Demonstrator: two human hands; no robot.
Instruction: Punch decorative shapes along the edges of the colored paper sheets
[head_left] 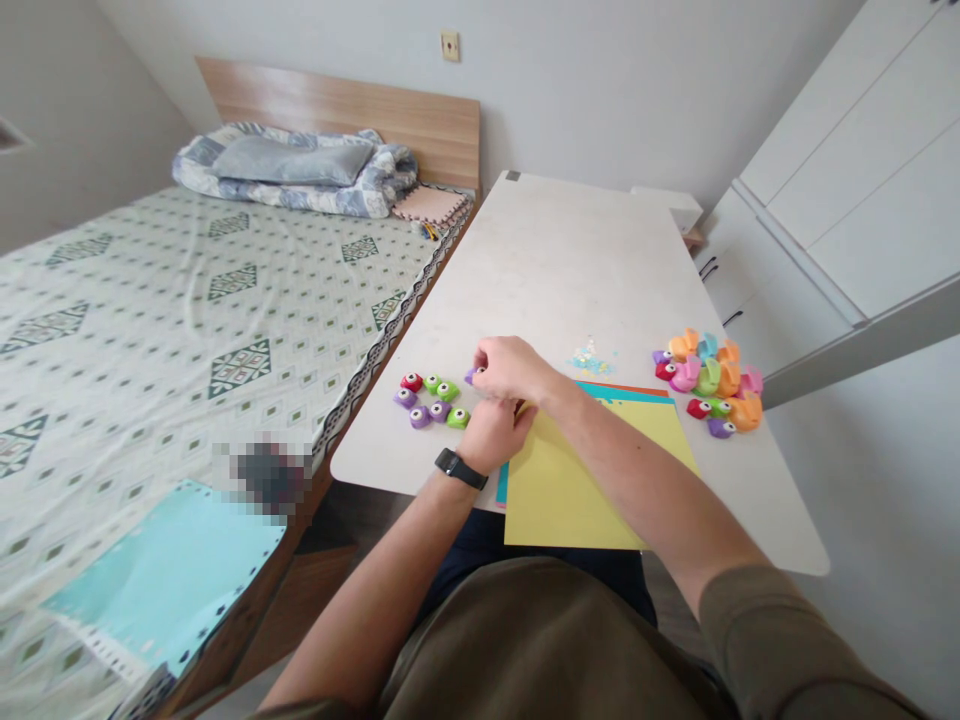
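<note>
My right hand (pixel 511 368) reaches across to the left, its fingers closed on a small purple paper punch (pixel 471 376). Just below it, partly covered by it, is my left hand (pixel 493 432), with a black watch on the wrist. Its fingers are curled and mostly hidden; a small dark red bit shows by the thumb, too little to name. Left of both hands sit several small paper punches (pixel 439 411) in red, green and purple. A sheet of yellow paper (pixel 592 480) lies under my right forearm, over blue and orange-red sheets.
Small paper cutouts (pixel 590 360) lie in a pile beyond the paper. More colourful punches (pixel 709 378) are grouped on the right of the white table (pixel 570 250). On the bed at left lies a light blue sheet (pixel 180 570) with punched edges.
</note>
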